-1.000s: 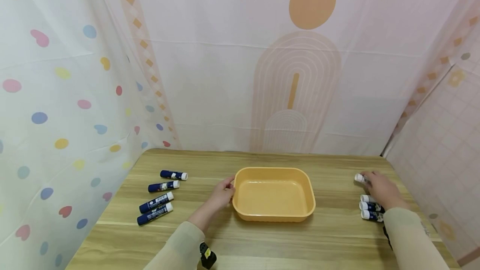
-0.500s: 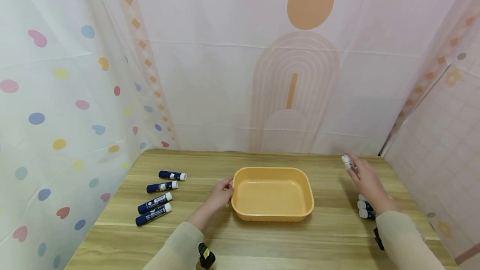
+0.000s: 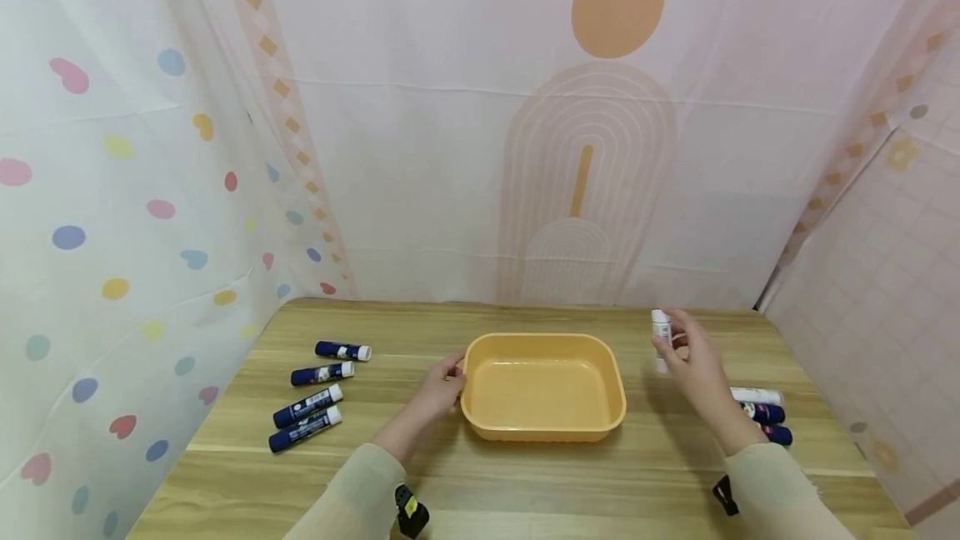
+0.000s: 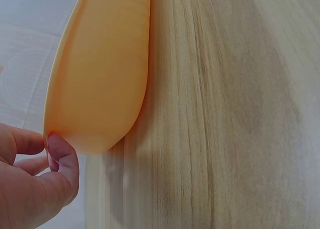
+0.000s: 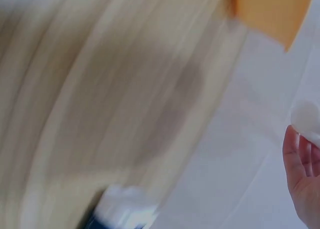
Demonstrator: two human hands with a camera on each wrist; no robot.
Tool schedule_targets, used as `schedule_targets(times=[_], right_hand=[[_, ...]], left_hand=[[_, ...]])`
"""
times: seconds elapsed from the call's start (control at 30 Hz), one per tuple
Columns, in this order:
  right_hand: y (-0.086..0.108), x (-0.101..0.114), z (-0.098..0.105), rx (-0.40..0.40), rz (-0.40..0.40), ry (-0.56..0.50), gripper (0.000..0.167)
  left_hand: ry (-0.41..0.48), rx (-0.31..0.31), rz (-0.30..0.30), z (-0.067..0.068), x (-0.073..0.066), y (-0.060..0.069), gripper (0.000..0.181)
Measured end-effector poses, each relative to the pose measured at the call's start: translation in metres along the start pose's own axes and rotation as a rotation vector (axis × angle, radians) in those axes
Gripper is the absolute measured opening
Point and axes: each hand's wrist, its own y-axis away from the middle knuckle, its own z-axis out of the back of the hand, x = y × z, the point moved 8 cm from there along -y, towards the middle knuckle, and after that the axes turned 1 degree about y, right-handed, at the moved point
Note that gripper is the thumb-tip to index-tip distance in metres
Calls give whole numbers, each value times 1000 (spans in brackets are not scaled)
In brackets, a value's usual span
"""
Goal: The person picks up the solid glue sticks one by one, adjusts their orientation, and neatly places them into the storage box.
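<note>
An orange plastic basin (image 3: 543,433) stands on the wooden table. My left hand (image 3: 437,392) pinches its left rim between thumb and fingers, as the left wrist view also shows of the basin wall (image 4: 102,74). Off the basin's right side, my right hand (image 3: 696,369) holds a white glue stick (image 3: 662,330) upright above the table. Only the round white end of this glue stick (image 5: 305,117) shows at the edge of the right wrist view. Behind my right forearm lie another white glue stick (image 3: 759,396) and blue glue sticks (image 3: 767,413), partly covered.
Several blue glue sticks with white caps (image 3: 307,406) lie in a loose column on the left of the wooden table (image 3: 525,490). A patterned curtain (image 3: 420,190) hangs along the back and both sides.
My right hand has lifted the white glue stick from the right side of the table and carried it left toward the basin, turning it upright. My left hand stays on the rim.
</note>
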Motion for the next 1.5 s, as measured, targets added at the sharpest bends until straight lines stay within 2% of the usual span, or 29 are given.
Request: schedule_targets(times=[0.13, 0.27, 0.53, 0.67, 0.73, 0.8, 0.97, 1.03, 1.17, 1.3, 1.5], right_hand=[[5, 24, -14, -29, -5, -74, 47], [14, 48, -37, -39, 10, -164, 46], [29, 86, -83, -12, 78, -253, 47], [31, 101, -104, 36, 63, -278, 46], [31, 106, -116, 77, 25, -300, 45], [30, 108, -132, 143, -57, -350, 45], [33, 104, -175, 363, -355, -493, 49], [35, 103, -189, 439, -441, -511, 48], [39, 107, -207, 535, -494, -487, 43], [39, 112, -218, 579, -459, -390, 40], [37, 116, -229, 578, -388, -195, 40]], left_hand=[[6, -6, 2, 1, 1, 0, 47], [14, -1, -2, 1, 0, 1, 47], [26, 7, 2, 0, 0, 2, 48], [13, 4, -6, 0, -1, 2, 48], [11, 3, -4, 0, 0, 1, 48], [16, 2, -2, -1, 0, 1, 48], [23, 5, -11, -1, -1, -1, 49], [20, 8, -15, -1, -2, -1, 49], [14, 7, -16, -1, -1, 1, 49], [18, 8, -20, 0, -2, 1, 48], [28, 12, -15, 0, -2, 1, 48]])
